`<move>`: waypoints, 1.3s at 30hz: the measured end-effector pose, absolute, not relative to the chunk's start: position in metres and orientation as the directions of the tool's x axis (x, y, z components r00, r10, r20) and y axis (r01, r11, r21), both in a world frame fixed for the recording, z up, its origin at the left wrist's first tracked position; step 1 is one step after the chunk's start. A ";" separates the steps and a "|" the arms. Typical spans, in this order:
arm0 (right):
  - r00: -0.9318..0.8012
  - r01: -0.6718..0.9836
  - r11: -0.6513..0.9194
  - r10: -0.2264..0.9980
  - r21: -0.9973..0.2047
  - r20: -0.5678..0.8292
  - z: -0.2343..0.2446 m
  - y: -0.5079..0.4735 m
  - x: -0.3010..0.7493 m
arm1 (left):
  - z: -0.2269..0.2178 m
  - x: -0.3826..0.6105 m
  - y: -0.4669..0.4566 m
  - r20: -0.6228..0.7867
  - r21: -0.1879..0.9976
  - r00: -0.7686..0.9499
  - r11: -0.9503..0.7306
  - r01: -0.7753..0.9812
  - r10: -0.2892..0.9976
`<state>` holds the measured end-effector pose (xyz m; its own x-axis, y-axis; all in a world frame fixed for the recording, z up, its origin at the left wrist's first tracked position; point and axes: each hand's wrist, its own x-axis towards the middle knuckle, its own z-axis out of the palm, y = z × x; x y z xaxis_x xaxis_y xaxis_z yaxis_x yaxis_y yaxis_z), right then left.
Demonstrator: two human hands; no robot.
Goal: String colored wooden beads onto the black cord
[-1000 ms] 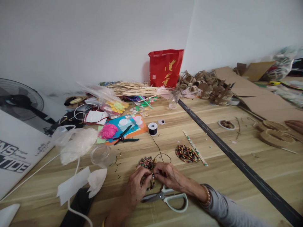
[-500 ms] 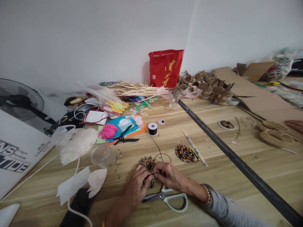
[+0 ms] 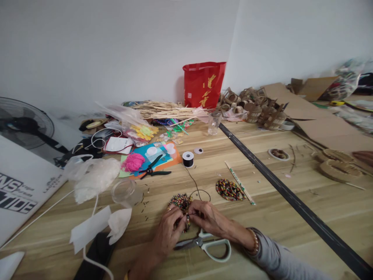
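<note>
Close to the near edge of the tabletop (image 3: 262,233), scissors (image 3: 198,241) with pale handles are lying with their blades pointing toward the left edge. Just beyond, our left hand (image 3: 170,225) is pinching a short beaded strand (image 3: 187,225) between thumb and finger, while our right hand (image 3: 210,216) is pinching black cord (image 3: 194,180) close beside it (the fingers are hiding the exact join from us). A heap of multicoloured beads (image 3: 180,200) is sitting right past the left hand, and a coiled bead string (image 3: 230,189) is lying nearer the right edge. We are seeing the cord looping beyond our hands, with one end reaching a black spool (image 3: 188,160). Toward the far edge, a red bag (image 3: 204,83) is standing upright.
</note>
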<state>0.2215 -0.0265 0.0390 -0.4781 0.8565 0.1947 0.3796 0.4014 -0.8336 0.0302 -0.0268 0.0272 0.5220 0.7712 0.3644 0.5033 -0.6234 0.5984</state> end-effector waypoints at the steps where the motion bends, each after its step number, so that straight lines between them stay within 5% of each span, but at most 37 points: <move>1: -0.490 0.389 0.412 0.850 -0.824 0.194 0.039 -0.027 0.222 | 0.026 0.031 -0.027 0.391 0.559 0.520 -0.645 0.521 0.760; 11: -0.640 0.457 0.580 0.741 -0.674 0.204 0.037 -0.033 0.216 | 0.024 0.040 -0.030 0.644 0.142 0.557 -0.797 0.587 0.525; 34: -0.543 0.349 0.471 0.806 -0.810 0.235 0.042 -0.034 0.215 | 0.029 0.041 -0.034 0.681 0.064 0.526 -0.758 0.649 0.509; 39: -0.531 0.311 0.488 0.801 -0.816 0.277 0.035 -0.032 0.215 | 0.028 0.039 -0.033 0.679 0.148 0.502 -0.769 0.621 0.536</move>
